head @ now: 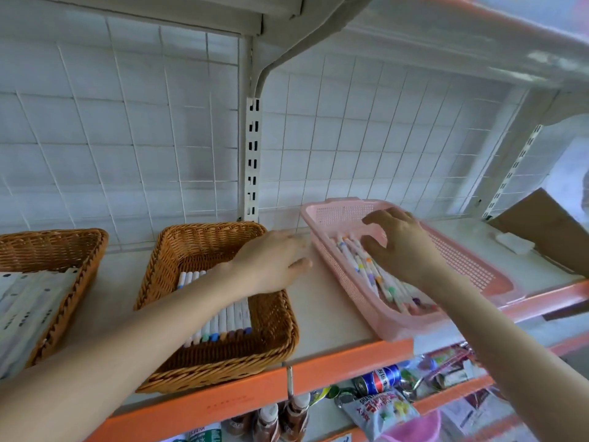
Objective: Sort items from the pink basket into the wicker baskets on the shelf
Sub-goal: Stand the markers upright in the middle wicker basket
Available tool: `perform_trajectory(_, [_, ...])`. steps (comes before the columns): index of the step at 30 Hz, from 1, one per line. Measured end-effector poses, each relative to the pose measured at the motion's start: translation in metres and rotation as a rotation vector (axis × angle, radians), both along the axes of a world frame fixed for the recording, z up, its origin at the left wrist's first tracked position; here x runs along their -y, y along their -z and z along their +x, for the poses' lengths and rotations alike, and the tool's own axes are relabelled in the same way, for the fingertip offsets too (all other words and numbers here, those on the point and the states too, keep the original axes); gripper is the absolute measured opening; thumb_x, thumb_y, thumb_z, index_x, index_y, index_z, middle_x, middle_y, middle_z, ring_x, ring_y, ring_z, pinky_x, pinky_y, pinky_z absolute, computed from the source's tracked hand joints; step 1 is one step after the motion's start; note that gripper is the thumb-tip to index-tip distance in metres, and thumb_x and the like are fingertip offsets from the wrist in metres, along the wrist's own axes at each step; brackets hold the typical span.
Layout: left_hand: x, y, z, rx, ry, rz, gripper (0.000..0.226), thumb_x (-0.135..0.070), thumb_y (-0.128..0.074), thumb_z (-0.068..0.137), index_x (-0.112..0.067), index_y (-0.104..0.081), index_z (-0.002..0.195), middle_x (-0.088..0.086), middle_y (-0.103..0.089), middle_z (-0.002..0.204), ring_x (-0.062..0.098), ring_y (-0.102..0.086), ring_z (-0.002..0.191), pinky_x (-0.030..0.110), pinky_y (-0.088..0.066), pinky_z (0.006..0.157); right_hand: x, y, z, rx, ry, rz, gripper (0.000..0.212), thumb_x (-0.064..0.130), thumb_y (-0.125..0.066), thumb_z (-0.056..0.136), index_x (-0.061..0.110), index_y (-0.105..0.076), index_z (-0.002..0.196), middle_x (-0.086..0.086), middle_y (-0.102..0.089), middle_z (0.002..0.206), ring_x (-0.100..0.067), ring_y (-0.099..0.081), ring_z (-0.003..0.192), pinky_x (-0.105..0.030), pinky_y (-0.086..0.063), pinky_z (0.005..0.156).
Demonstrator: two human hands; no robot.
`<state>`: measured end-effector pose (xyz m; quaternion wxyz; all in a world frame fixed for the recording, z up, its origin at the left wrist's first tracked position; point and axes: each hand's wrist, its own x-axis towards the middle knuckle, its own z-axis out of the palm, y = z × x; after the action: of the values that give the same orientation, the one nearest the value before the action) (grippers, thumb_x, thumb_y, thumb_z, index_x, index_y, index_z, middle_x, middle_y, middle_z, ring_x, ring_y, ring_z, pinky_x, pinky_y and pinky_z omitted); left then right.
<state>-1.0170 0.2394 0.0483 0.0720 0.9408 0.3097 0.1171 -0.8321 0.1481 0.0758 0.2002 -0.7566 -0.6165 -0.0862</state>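
The right hand (pixel 401 247) hangs inside the pink basket (pixel 334 207), its fingers curved and spread from the thumb, with nothing visible between them. The thumb tip is low over the loose pens (pixel 379 275); whether it touches them I cannot tell. These pens lie in a heap along the basket's left side.

The left hand (pixel 271 263) is blurred, flat and open, and holds nothing. It is above the right rim of the middle wicker basket (pixel 204 237), fingers pointing at the pink basket. Under its forearm lies a pen row (pixel 223 323). The far-left wicker basket (pixel 63 244) holds white packets (pixel 25 307). All three baskets stand on the shelf (pixel 325 301).
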Motion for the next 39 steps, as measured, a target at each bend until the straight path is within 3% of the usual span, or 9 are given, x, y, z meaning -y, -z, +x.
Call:
perform_trajectory(5, [0.004, 0.0, 0.068, 0.056, 0.034, -0.007, 0.045, -0.038, -0.045, 0.096, -0.019, -0.046, 0.137, 0.002, -0.048, 0.138, 0.021, -0.046, 0.124, 0.035, -0.043, 0.097, 0.008, 0.001, 0.075, 0.048, 0.15, -0.27, 0.041, 0.025, -0.05, 0.093, 0.015, -0.047, 0.132, -0.008, -0.048, 0.135, -0.027, -0.04, 0.124, -0.034, -0.035, 0.1])
perform_trajectory(14, [0.01, 0.008, 0.154, 0.041, -0.008, -0.082, 0.034, -0.038, -0.042, 0.096, -0.007, -0.056, 0.103, 0.004, -0.057, 0.108, 0.021, -0.054, 0.098, 0.036, -0.048, 0.081, -0.008, 0.022, 0.136, -0.007, 0.122, -0.732, 0.036, 0.024, -0.044, 0.095, -0.002, -0.059, 0.116, -0.008, -0.062, 0.116, -0.02, -0.058, 0.107, -0.029, -0.042, 0.098])
perform_trajectory(17, [0.008, 0.018, 0.163, -0.001, -0.041, -0.08, 0.04, -0.04, -0.041, 0.096, -0.007, -0.058, 0.111, 0.007, -0.058, 0.114, 0.023, -0.054, 0.102, 0.039, -0.049, 0.086, -0.022, 0.031, 0.145, -0.086, 0.151, -0.842, 0.024, 0.013, -0.05, 0.092, -0.01, -0.056, 0.095, -0.006, -0.055, 0.07, -0.013, -0.054, 0.058, -0.031, -0.056, 0.074])
perform_trajectory(20, [0.008, 0.024, 0.165, -0.04, -0.059, -0.12, 0.04, -0.038, -0.043, 0.096, -0.005, -0.059, 0.112, 0.011, -0.053, 0.119, 0.027, -0.052, 0.11, 0.042, -0.047, 0.09, -0.029, 0.035, 0.146, -0.113, 0.189, -0.927, 0.034, 0.012, -0.051, 0.094, -0.013, -0.045, 0.117, -0.007, -0.051, 0.067, -0.013, -0.051, 0.051, -0.02, -0.05, 0.051])
perform_trajectory(24, [0.01, 0.024, 0.164, -0.033, -0.064, -0.088, 0.036, -0.033, -0.044, 0.095, -0.005, -0.061, 0.11, 0.011, -0.053, 0.123, 0.029, -0.05, 0.116, 0.04, -0.044, 0.094, -0.039, 0.042, 0.149, -0.136, 0.225, -1.072, 0.019, 0.012, -0.049, 0.094, -0.006, -0.045, 0.097, -0.003, -0.046, 0.058, -0.011, -0.042, 0.044, -0.017, -0.039, 0.037])
perform_trajectory(29, [0.008, 0.027, 0.163, -0.026, -0.054, -0.074, 0.034, -0.032, -0.046, 0.094, -0.005, -0.06, 0.11, 0.012, -0.056, 0.116, 0.027, -0.051, 0.11, 0.039, -0.047, 0.088, -0.046, 0.046, 0.156, -0.293, 0.221, -1.068, 0.028, 0.011, -0.056, 0.09, -0.007, -0.045, 0.108, -0.002, -0.04, 0.054, -0.012, -0.037, 0.041, -0.019, -0.033, 0.04])
perform_trajectory(33, [0.008, 0.026, 0.164, -0.043, -0.044, -0.067, 0.034, -0.03, -0.046, 0.094, -0.004, -0.059, 0.113, 0.012, -0.055, 0.12, 0.027, -0.052, 0.111, 0.037, -0.046, 0.088, -0.045, 0.047, 0.16, -0.406, 0.189, -0.962, 0.024, 0.007, -0.062, 0.086, 0.001, -0.045, 0.071, -0.004, -0.047, 0.044, -0.01, -0.041, 0.032, -0.018, -0.036, 0.036])
perform_trajectory(36, [0.006, 0.025, 0.166, -0.052, -0.048, -0.1, 0.034, -0.029, -0.047, 0.093, -0.005, -0.059, 0.114, 0.012, -0.054, 0.124, 0.027, -0.052, 0.111, 0.038, -0.047, 0.089, -0.042, 0.047, 0.163, -0.499, 0.184, -0.839, 0.028, 0.006, -0.064, 0.084, 0.002, -0.046, 0.064, 0.001, -0.047, 0.034, -0.008, -0.04, 0.029, -0.016, -0.035, 0.035])
perform_trajectory(39, [0.004, 0.023, 0.171, -0.09, -0.065, -0.113, 0.032, -0.029, -0.049, 0.092, -0.007, -0.06, 0.112, 0.009, -0.059, 0.113, 0.026, -0.055, 0.103, 0.038, -0.048, 0.086, -0.035, 0.039, 0.167, -0.508, 0.164, -0.72, 0.027, 0.009, -0.064, 0.085, 0.001, -0.051, 0.063, -0.002, -0.052, 0.042, -0.007, -0.041, 0.031, -0.016, -0.034, 0.035])
